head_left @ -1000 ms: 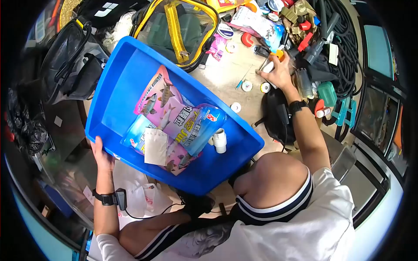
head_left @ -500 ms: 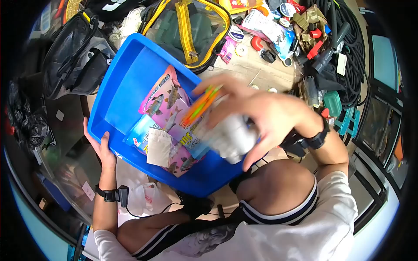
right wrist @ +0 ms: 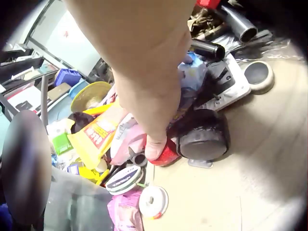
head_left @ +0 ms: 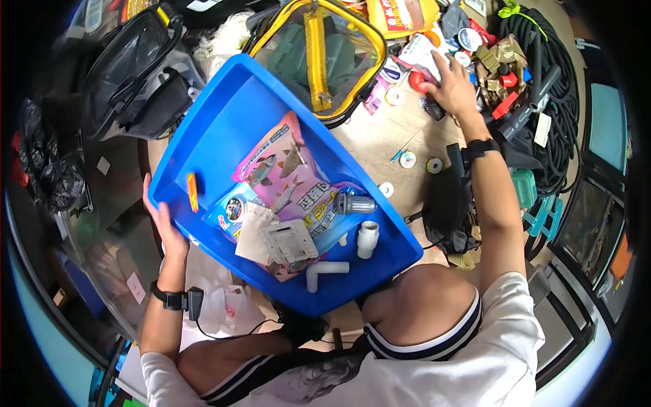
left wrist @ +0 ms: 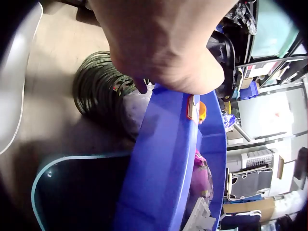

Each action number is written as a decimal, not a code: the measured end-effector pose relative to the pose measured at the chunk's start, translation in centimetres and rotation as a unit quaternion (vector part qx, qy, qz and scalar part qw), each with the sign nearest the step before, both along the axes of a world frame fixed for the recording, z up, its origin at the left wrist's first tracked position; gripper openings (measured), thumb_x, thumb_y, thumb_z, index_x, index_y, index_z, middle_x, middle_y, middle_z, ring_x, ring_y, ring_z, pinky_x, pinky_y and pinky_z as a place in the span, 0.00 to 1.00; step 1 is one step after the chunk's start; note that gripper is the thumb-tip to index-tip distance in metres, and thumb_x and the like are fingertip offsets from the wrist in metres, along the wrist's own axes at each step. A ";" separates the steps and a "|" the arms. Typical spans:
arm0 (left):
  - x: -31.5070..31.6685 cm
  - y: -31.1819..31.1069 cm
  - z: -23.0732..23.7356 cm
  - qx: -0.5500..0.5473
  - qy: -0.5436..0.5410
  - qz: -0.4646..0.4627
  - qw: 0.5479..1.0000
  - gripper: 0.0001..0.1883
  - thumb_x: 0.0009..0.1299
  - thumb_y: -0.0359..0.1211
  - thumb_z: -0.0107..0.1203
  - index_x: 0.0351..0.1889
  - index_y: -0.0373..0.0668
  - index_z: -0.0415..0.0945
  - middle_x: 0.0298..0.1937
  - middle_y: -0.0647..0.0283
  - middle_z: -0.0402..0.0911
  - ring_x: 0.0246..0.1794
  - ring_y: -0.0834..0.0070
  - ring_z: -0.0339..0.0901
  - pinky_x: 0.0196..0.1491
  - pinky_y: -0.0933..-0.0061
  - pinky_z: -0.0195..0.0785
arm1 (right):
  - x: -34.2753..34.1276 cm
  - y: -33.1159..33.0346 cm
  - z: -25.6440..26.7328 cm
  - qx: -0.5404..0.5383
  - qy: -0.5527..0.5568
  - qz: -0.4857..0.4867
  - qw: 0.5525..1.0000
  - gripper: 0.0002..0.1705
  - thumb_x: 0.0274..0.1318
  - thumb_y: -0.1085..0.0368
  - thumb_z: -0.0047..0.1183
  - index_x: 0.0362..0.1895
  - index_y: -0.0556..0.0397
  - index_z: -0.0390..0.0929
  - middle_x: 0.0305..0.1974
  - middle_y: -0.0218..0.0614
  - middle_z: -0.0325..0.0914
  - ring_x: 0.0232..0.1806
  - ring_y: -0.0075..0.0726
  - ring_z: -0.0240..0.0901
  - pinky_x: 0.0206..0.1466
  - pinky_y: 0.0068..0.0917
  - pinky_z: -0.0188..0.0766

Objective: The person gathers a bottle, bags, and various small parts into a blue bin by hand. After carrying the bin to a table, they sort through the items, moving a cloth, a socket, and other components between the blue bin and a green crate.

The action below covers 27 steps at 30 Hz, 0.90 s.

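My left hand (head_left: 169,234) holds the left rim of a blue plastic bin (head_left: 203,146) tilted across my lap. Inside are pink fish-print bags (head_left: 261,169), a cream cloth pouch (head_left: 251,234), a pale flat plastic case (head_left: 293,241), and a narrow orange item (head_left: 192,192). A clear grey fitting (head_left: 356,203), a white pipe coupling (head_left: 367,243) and a white pipe elbow (head_left: 327,268) lie there too. Over the table clutter, my right hand (head_left: 458,95) spreads its fingers across a pink-and-white packet (head_left: 419,55); its thumb touches a red curved piece (right wrist: 166,155).
Behind the bin stands a clear bag with yellow trim (head_left: 316,68). Small spools (head_left: 407,160) and a black pouch (head_left: 444,210) lie right of it. Coiled black hose (head_left: 556,102) and brown camouflage cloth (head_left: 503,64) crowd the far right; a yellow packet (head_left: 405,17) is at the back.
My right hand carried several things from the table's right side over the bin. The orange item, pale case, grey fitting and white elbow now lie inside, and that hand is back over the table.
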<state>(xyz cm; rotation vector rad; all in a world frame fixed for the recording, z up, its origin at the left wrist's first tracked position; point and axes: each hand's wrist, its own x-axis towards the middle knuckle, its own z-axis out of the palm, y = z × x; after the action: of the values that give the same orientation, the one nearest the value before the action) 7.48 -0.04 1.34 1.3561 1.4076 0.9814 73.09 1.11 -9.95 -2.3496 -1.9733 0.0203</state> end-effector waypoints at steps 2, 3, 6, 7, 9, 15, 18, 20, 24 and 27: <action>1.0 0.0 0.2 -0.020 -0.078 0.031 0.996 0.47 0.80 0.68 0.29 0.83 0.40 0.48 0.81 0.55 0.57 0.81 0.63 0.54 0.82 0.59 0.44 | -0.1 0.0 0.7 0.048 0.020 0.016 0.999 0.34 0.63 0.46 0.61 0.70 0.37 0.71 0.63 0.50 0.73 0.64 0.63 0.71 0.64 0.51 0.72; 0.5 0.2 0.2 -0.101 -0.160 0.091 0.978 0.48 0.79 0.69 0.29 0.82 0.41 0.50 0.80 0.55 0.60 0.80 0.63 0.56 0.81 0.59 0.46 | 0.2 0.0 0.9 0.040 0.050 0.021 0.998 0.31 0.65 0.48 0.61 0.69 0.39 0.72 0.62 0.51 0.74 0.63 0.63 0.72 0.64 0.50 0.72; -5.9 -0.2 -5.6 -0.240 -0.101 0.145 0.954 0.37 0.83 0.56 0.44 0.80 0.42 0.55 0.76 0.57 0.68 0.72 0.65 0.69 0.71 0.61 0.67 | -0.4 -0.5 2.4 0.076 0.135 0.018 0.988 0.27 0.67 0.56 0.60 0.67 0.46 0.73 0.58 0.53 0.77 0.59 0.64 0.75 0.62 0.49 0.72; -10.0 -1.0 -8.6 -0.170 0.255 -0.088 0.948 0.24 0.81 0.38 0.55 0.72 0.41 0.69 0.70 0.58 0.75 0.65 0.69 0.74 0.66 0.64 0.72 | -1.2 -1.0 3.5 0.132 0.140 0.033 0.981 0.27 0.66 0.58 0.61 0.66 0.51 0.74 0.57 0.55 0.77 0.58 0.64 0.75 0.60 0.48 0.73; -8.8 -1.2 -8.5 -0.167 0.257 -0.083 0.948 0.24 0.81 0.38 0.55 0.72 0.41 0.69 0.69 0.58 0.75 0.65 0.69 0.74 0.66 0.64 0.72 | -3.2 -2.3 7.0 0.182 0.193 0.016 0.964 0.28 0.65 0.60 0.64 0.64 0.57 0.75 0.55 0.54 0.80 0.58 0.57 0.78 0.62 0.41 0.72; -2.5 -2.4 -8.2 -0.140 0.227 -0.119 0.956 0.23 0.80 0.36 0.55 0.71 0.41 0.70 0.68 0.58 0.76 0.65 0.70 0.75 0.65 0.65 0.72 | -14.7 -2.4 24.5 -0.002 0.385 0.281 0.879 0.29 0.58 0.58 0.67 0.62 0.54 0.77 0.57 0.45 0.81 0.57 0.54 0.80 0.62 0.42 0.76; -2.0 -2.4 -7.7 -0.119 0.210 -0.143 0.960 0.23 0.80 0.35 0.55 0.70 0.40 0.71 0.68 0.58 0.76 0.64 0.70 0.75 0.65 0.65 0.72 | -20.0 -2.2 25.7 -0.052 0.372 0.377 0.847 0.27 0.56 0.52 0.69 0.58 0.45 0.80 0.48 0.39 0.78 0.54 0.49 0.78 0.52 0.44 0.79; -2.5 -2.3 -7.3 -0.104 0.205 -0.159 0.960 0.22 0.80 0.35 0.55 0.70 0.40 0.71 0.67 0.58 0.77 0.64 0.70 0.75 0.65 0.66 0.72 | -20.6 -0.9 24.5 -0.051 0.444 0.398 0.801 0.25 0.56 0.56 0.69 0.56 0.48 0.80 0.51 0.40 0.79 0.58 0.49 0.76 0.56 0.43 0.78; -1.8 -1.4 -6.7 -0.091 0.198 -0.184 0.959 0.22 0.79 0.34 0.55 0.69 0.40 0.72 0.67 0.58 0.77 0.63 0.70 0.75 0.65 0.66 0.72 | -14.4 5.2 17.9 0.142 0.344 0.183 0.910 0.19 0.61 0.63 0.65 0.54 0.55 0.78 0.59 0.45 0.78 0.60 0.46 0.77 0.62 0.37 0.73; -1.0 -0.8 -6.3 -0.086 0.194 -0.193 0.958 0.21 0.79 0.33 0.55 0.69 0.40 0.72 0.66 0.58 0.78 0.63 0.71 0.75 0.65 0.67 0.72 | -8.5 10.5 10.2 0.103 0.223 0.001 0.969 0.28 0.65 0.51 0.62 0.59 0.56 0.74 0.55 0.56 0.75 0.61 0.59 0.74 0.65 0.44 0.70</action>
<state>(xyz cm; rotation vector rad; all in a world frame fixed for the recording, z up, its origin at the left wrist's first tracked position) 6.43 -0.84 -4.98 1.6689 1.3947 0.3392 64.56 11.59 0.23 -1.9950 -1.6722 0.3000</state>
